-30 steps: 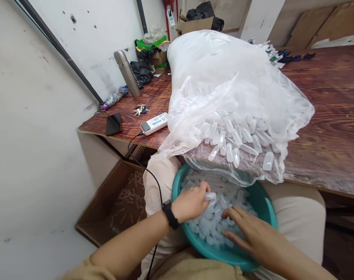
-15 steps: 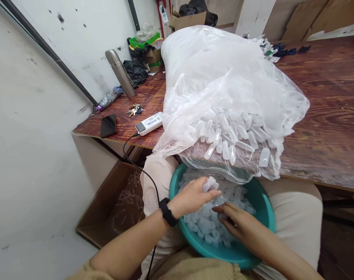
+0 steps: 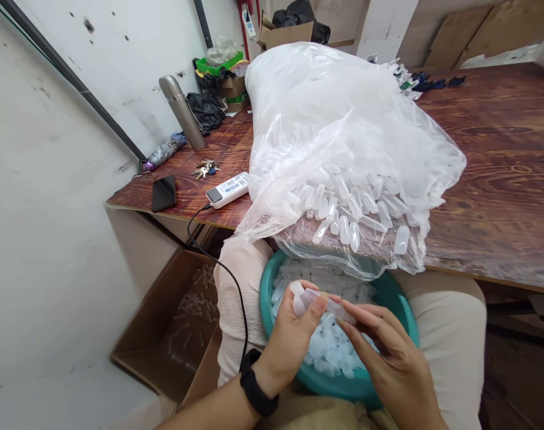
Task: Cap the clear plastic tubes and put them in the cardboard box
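Observation:
Over the teal basin (image 3: 266, 298), my left hand (image 3: 292, 328) is closed around several translucent white plastic pieces (image 3: 304, 297), shaped like large false nail tips. My right hand (image 3: 383, 343) pinches the outer end of a similar piece (image 3: 341, 310), which reaches across from the left hand's bunch. Below both hands, a heap of loose pieces (image 3: 332, 346) fills much of the basin, which sits between my legs. Some of the heap is hidden by my hands.
A large clear plastic bag (image 3: 316, 101) of the same pieces lies on the wooden table (image 3: 500, 155), its mouth spilling pieces towards the basin. Left of it are a phone (image 3: 164, 193), keys (image 3: 205, 169), a cabled white device (image 3: 227, 190) and a flask (image 3: 182, 110). A cardboard box (image 3: 141, 334) stands below.
My hands have come together above the basin. My left hand has turned and drawn nearer to me with its pieces; my right hand has risen from the heap and now pinches a piece's end.

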Motion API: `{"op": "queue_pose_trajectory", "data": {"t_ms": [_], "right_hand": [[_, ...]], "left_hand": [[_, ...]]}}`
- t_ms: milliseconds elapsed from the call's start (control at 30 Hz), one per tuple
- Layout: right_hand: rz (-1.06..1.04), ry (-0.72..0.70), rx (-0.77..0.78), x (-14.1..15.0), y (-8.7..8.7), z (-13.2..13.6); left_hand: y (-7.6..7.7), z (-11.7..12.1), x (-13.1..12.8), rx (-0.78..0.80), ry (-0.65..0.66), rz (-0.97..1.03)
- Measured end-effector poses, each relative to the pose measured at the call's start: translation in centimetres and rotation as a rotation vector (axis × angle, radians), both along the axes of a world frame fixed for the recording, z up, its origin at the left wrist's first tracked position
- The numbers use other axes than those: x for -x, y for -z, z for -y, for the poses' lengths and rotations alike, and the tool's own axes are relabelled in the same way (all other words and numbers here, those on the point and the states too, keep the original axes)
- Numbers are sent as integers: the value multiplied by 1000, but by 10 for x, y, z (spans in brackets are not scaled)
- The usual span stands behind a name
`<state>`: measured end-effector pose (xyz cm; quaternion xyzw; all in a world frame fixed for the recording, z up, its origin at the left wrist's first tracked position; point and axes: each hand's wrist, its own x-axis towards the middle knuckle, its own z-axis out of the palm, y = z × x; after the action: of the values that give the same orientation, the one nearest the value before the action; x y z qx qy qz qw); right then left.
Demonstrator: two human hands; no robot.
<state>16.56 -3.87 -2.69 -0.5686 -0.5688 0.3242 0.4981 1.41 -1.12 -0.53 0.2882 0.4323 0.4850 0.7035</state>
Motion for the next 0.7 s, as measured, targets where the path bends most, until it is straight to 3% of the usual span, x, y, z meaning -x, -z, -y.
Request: {"op": "queue_pose_trajectory", "data": {"t_ms": [133, 200, 267, 567, 700], "right_hand": [[-254, -30, 245, -3, 11, 4], [-444, -101, 370, -3, 17, 4], [-499, -156, 410, -3, 20, 4], [-178, -242, 459, -7, 9, 2], [-189, -305, 536, -7, 7, 2]], "left_hand": [[-4, 2, 5, -132, 74, -72], [-4, 2, 5, -116, 82, -67], [-2, 2, 4, -80, 66, -57], [4, 3, -1, -56, 49, -101], [5, 3, 0, -55, 51, -87]]}}
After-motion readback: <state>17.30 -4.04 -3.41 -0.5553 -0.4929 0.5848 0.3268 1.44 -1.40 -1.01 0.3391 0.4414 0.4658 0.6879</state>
